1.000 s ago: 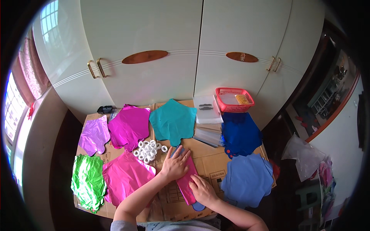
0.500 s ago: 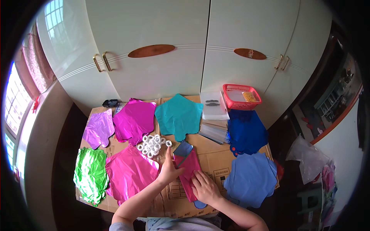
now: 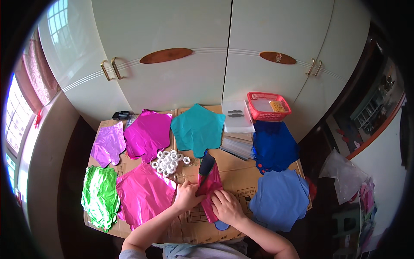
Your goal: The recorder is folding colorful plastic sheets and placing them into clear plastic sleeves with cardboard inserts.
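A bright pink foil balloon, folded into a narrow strip, lies on the cardboard in front of me, with a dark blue foil piece over its far end. My left hand is closed at the strip's left edge, thumb on the foil and fingers curled. Across the strip's right side, my right hand presses down with its fingers laid on the pink foil. A rounded blue end sticks out below the strip. Left of its far end sits a pile of white rings.
Flat star-shaped foil balloons surround the work: green, pink, magenta, teal, dark blue and light blue. Clear plastic sleeves and a red basket stand at the back, before a white cabinet.
My left hand has drawn back toward me from beside the white rings, and its raised finger is now curled. The blue foil at the strip's far end looks darker and narrower.
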Demonstrator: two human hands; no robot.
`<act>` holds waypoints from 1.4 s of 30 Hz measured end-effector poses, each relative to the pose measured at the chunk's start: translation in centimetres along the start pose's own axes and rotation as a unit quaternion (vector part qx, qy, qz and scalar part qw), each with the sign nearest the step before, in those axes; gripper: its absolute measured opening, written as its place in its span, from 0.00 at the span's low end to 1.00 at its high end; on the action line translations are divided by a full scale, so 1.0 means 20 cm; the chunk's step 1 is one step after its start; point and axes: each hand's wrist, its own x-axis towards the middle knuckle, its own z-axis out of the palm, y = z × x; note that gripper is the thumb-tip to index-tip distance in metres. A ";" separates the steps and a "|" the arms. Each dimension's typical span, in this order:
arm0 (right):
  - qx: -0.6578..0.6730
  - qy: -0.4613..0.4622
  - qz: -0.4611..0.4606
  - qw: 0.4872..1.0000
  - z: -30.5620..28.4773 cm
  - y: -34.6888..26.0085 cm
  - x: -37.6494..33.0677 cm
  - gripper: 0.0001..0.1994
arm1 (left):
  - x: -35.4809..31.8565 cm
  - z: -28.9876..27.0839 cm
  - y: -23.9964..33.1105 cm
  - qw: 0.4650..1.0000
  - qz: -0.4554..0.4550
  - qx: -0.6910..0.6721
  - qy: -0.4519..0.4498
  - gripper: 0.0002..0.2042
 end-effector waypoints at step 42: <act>0.017 0.020 0.067 0.997 0.02 0.04 -0.07 0.27 | -0.08 -0.11 0.03 0.945 0.292 0.147 0.014 0.17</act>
